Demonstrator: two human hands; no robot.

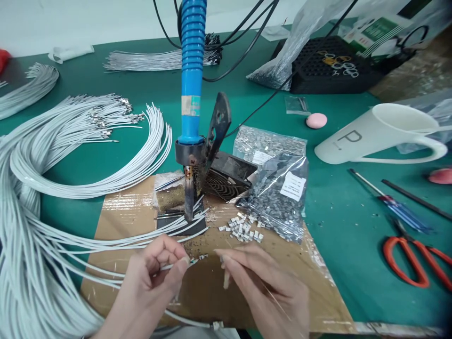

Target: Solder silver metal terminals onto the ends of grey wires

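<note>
My left hand (155, 278) pinches a white cable (167, 267) between thumb and forefinger. Small metal ends (202, 257) stick out past the fingertips towards the right. My right hand (263, 287) is a short way to the right, apart from the cable and smeared by motion. Its thumb and forefinger come together, and whatever is between them is too blurred to name. Just behind my hands, a soldering iron (189, 197) in a blue coiled holder (193, 61) points straight down over several loose white cables (141, 242). Small white connectors (243, 228) lie in a pile behind my right hand.
Cardboard (318, 292) covers the green table (346, 226). A thick bundle of white cables (28, 235) fills the left. Behind the connectors are parts bags (275, 188) and a small black fan (229, 176). On the right lie red-handled scissors (406, 263), a screwdriver (395, 205) and a white mug (360, 134).
</note>
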